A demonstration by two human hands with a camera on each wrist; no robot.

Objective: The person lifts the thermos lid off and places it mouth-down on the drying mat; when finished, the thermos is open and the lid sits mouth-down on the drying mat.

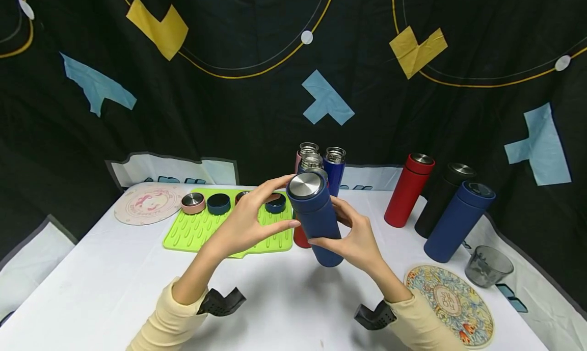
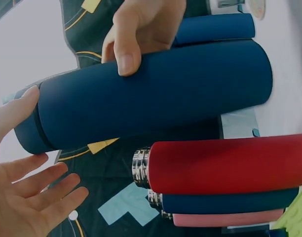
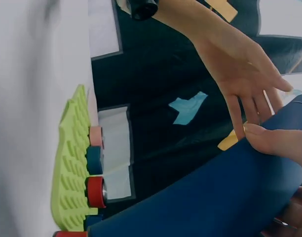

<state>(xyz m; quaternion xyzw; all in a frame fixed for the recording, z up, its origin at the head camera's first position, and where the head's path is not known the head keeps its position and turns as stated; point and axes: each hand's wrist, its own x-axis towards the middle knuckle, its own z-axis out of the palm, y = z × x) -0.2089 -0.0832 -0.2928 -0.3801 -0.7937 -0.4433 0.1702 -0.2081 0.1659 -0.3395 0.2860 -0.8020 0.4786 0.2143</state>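
Observation:
A dark blue thermos flask (image 1: 321, 221) with a steel-topped lid (image 1: 305, 186) is held up over the table, tilted, its lid end towards me. My right hand (image 1: 355, 236) grips its body, thumb across the near side and fingers round the far side. Beside the lid is my left hand (image 1: 245, 221), its fingers straight and spread. In the left wrist view that thumb overlaps the lid edge and the index fingertip is right at the lid's lower side. Behind the flask stand several lidless flasks, among them a red one (image 2: 230, 165) and a pink one (image 2: 230, 217).
On a green drying mat (image 1: 183, 234) sit several lids, including a pink-sided one (image 1: 193, 203). To the right stand lidded red (image 1: 408, 190), black (image 1: 440, 203) and blue (image 1: 458, 223) flasks. A glass cup (image 1: 488, 267) and a patterned round mat (image 1: 447, 305) lie nearer.

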